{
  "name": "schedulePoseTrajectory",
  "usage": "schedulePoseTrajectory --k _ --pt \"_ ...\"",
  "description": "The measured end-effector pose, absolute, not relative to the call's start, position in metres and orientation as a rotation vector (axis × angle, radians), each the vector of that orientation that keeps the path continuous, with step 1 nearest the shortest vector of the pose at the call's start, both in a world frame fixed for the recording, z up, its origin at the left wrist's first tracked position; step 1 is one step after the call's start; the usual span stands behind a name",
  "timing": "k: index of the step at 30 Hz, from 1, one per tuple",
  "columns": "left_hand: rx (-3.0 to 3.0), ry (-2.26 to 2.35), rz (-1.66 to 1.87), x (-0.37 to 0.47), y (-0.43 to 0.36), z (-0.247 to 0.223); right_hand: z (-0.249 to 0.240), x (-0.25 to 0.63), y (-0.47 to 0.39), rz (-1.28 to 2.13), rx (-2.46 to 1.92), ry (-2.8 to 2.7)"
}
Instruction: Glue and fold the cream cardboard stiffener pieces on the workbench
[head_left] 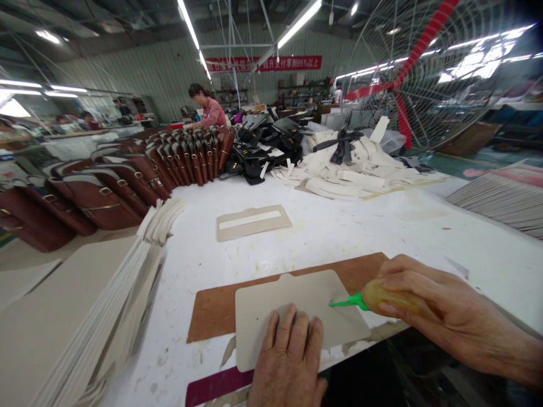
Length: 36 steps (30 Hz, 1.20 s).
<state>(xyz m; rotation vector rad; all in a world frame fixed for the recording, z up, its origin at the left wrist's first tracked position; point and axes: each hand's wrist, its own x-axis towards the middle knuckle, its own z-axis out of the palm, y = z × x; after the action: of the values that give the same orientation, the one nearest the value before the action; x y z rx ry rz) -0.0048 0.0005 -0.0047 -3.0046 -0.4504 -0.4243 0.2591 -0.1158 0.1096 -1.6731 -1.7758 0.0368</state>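
Fingers (292, 333) of our left hand (288, 362) lie flat and spread, pressing down on the near part of a pale grey board panel (292, 308) and gripping nothing. Our right hand (428, 308) is curled closed around a yellowish squeeze bottle (394, 298) with a green nozzle (345, 303); the nozzle tip points left and sits at the right edge of the panel. The panel, with rounded corners and a stepped top edge, rests at the near edge of the tabletop (424, 237), overlapping a brown backing sheet (212, 311) that extends beyond it to the left and behind. A maroon strip (216, 384) lies at the near edge, just left of our left hand.

Along the left side of the tabletop we see a fanned stack of pale board panels (123, 305), laid edge over edge. Toward the middle of the tabletop, well apart from our hands, lies a single grey panel with a lighter strip (253, 221) across it. At the right edge sits a ribbed stack of thin sheets (504, 200).

Farther back, rows of brown leather satchels (127, 181) stand along the left side, a pile of black bags (265, 147) sits near the far middle, and a heap of pale cut pieces (356, 167) lies to its right. A person in a pink top (210, 107) works at the far end. A large wire-guarded fan with red blades (407, 68) stands beyond the right far corner.
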Motion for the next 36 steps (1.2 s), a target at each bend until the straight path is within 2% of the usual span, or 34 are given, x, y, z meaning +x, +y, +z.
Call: schedulePoseTrajectory --k 11,20,22,28,30,33,36 --pt "-3.002 -0.507 -0.454 -0.004 -0.003 -0.007 0.096 0.267 -0.111 0.038 -1.652 -1.825" --pt "-2.976 -0.444 -0.545 -0.002 0.001 0.001 0.083 0.26 -0.108 -0.131 -1.694 -1.402" --pt "-2.944 -0.425 -0.674 0.0 0.0 0.007 0.08 0.25 -0.102 -0.061 -1.661 -1.355" --pt "-2.626 -0.621 -1.554 -0.022 -0.005 0.006 0.08 0.215 -0.075 0.088 -1.521 -1.494" --pt "-2.689 -0.762 -1.515 -0.044 0.0 0.005 0.081 0.205 -0.066 0.134 -1.453 -1.561" --pt "-2.878 -0.94 -1.223 -0.076 0.009 0.009 0.081 0.196 -0.056 0.208 -1.377 -1.675" --pt "-2.915 -0.993 -1.108 -0.09 0.014 0.011 0.081 0.191 -0.05 0.238 -1.361 -1.744"
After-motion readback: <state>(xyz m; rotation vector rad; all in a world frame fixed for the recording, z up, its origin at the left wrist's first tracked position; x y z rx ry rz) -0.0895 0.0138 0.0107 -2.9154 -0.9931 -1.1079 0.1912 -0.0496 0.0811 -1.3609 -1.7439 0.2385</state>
